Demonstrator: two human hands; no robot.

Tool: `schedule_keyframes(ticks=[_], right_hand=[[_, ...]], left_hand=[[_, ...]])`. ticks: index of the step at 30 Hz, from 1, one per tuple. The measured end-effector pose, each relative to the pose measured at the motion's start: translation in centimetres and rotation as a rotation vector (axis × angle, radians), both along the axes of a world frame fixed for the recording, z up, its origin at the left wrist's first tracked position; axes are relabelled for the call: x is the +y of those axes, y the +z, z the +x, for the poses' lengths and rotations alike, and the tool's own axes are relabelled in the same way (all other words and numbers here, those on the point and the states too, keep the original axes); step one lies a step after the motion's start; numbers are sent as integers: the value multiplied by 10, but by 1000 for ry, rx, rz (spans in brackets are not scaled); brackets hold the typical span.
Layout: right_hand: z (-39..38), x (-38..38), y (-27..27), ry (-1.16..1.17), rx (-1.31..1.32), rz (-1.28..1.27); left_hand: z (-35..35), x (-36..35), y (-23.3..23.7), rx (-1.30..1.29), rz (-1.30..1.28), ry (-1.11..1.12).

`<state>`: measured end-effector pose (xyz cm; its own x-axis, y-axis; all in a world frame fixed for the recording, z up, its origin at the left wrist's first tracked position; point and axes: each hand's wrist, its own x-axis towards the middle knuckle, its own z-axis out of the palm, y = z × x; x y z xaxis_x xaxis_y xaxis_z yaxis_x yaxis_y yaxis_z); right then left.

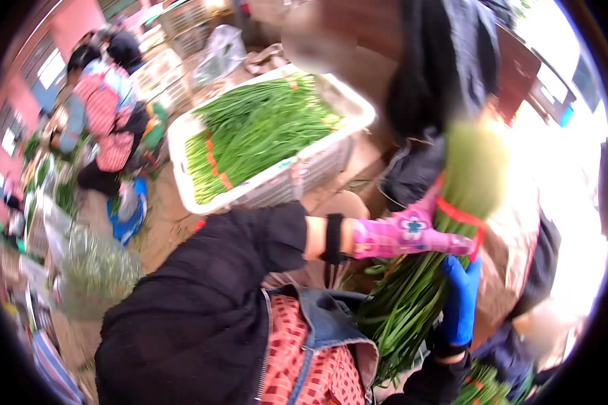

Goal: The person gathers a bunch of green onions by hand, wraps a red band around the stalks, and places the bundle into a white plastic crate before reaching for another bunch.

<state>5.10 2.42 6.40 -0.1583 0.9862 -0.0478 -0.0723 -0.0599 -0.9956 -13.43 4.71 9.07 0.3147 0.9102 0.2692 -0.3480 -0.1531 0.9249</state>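
Note:
A long bunch of green chives (pixel 412 287) lies slanting in front of me, its upper end blurred. A red tie (pixel 461 212) runs across the bunch and hangs down its right side. My left hand (pixel 412 233), in a pink patterned glove, is closed over the bunch just below the tie. My right hand (pixel 461 297), in a blue glove, is at the bunch's right edge, its fingertips closed at the lower end of the red tie, close to the left fingertips.
A white plastic crate (pixel 317 172) full of chives in red-tied bunches stands ahead to the left. A person in dark clothes (pixel 446 74) is close by in front. Another person (pixel 111 108) works at the far left. A clear bag of greens (pixel 94 270) lies left; more tied chives (pixel 483 388) lie lower right.

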Motion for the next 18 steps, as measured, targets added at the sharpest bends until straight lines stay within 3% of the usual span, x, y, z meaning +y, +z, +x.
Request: schedule_keyframes(ticks=[2,3,6,8,10,11,14,18], right_hand=[[-13,12,5,56,-106,23],[-21,16,8,83,-122,19],[-47,26,26,116,-187,349],[-65,21,38,134,-15,284],[-70,17,47,211,-80,-48],[-57,23,29,346,-60,-37],[-59,46,7,87,-12,-33],[-78,85,4,168,71,31]], left_hand=[[-13,21,-4,-207,-91,-129],[-21,21,-3,-269,-110,-77],[-48,30,-8,-370,-98,-63],[-64,35,-3,-413,-104,-61],[-78,47,1,-470,-131,-75],[-85,52,5,-495,-132,-105],[-102,59,8,-528,-122,-119],[-126,57,16,-538,-105,-114]])
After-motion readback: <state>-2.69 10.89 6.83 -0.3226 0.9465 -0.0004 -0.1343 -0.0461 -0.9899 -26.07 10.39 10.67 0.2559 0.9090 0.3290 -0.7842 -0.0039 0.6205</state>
